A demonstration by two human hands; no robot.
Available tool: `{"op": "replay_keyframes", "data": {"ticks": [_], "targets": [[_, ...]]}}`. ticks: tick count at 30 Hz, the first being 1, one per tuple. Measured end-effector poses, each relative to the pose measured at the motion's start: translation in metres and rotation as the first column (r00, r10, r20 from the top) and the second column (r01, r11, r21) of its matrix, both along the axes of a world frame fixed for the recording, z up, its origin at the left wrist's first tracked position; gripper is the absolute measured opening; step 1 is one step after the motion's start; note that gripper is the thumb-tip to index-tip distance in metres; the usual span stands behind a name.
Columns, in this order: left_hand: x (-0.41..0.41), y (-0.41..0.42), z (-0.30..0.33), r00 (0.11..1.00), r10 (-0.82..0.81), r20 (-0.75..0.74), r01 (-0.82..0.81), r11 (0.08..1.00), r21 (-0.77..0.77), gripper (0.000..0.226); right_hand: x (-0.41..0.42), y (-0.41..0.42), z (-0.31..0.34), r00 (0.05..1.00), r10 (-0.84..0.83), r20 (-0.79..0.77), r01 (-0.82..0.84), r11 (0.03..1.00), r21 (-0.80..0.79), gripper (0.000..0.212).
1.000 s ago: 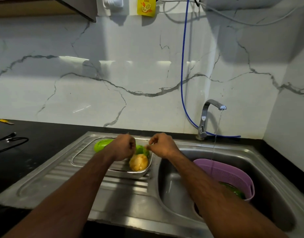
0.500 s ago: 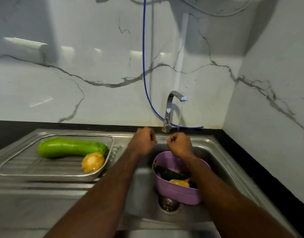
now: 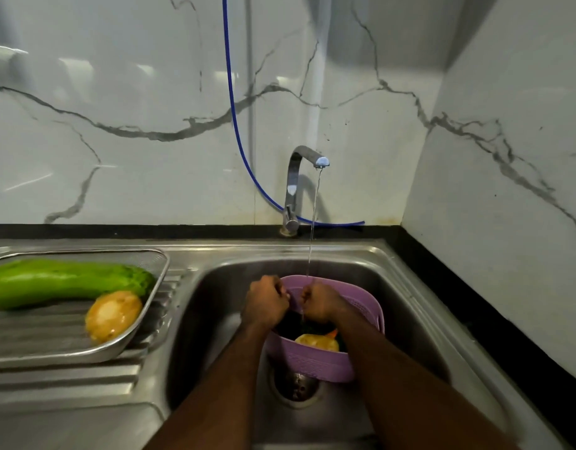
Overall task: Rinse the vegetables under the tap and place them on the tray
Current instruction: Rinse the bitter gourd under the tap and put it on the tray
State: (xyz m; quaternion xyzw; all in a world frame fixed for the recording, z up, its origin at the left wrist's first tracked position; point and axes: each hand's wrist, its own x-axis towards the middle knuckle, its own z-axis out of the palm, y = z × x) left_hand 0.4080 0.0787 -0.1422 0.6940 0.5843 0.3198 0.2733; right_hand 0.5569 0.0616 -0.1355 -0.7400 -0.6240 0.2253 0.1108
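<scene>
Over the sink basin (image 3: 215, 319), head view: both hands hover above the purple basket (image 3: 316, 362), which stands on the basin floor beside the drain (image 3: 294, 386). Left hand (image 3: 265, 303) and right hand (image 3: 317, 303) are curled into loose fists, knuckles up, close together over the basket's far rim; nothing is visibly held in either, though the palm sides are hidden. A thin stream from the tap (image 3: 307, 157) falls between the two hands into the basket

Remaining vegetables lie inside the basket: a yellow-skinned piece (image 3: 317, 342), an orange tip beside it and dark green matter behind, mostly hidden by the forearms. On the draining board at left, the steel tray (image 3: 130, 336) holds a long green gourd (image 3: 62, 280) and a round yellow vegetable (image 3: 113, 315) touching its near side

Handling judgement: the yellow piece looks firm, rounded and wet, hence slippery; take it with a full wrap of the fingers around its middle, not a fingertip pinch. The basket is light, perforated plastic and likely shifts if pushed; steady it by its rim. Dark greens may be soft; lift them gently
</scene>
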Motion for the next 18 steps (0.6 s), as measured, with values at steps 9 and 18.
{"op": "replay_keyframes", "data": {"ticks": [9,18], "targets": [[0.008,0.004,0.003,0.948,0.098,0.304,-0.124,0.990,0.068,0.012,-0.019,0.022,-0.055,0.983,0.115,0.140,-0.093,0.983,-0.156,0.032],[0.011,0.007,0.010,0.849,0.159,0.504,-0.117,0.987,-0.114,0.027,-0.010,0.004,0.017,0.780,0.032,-0.625,0.087,0.983,0.160,0.037]]}}
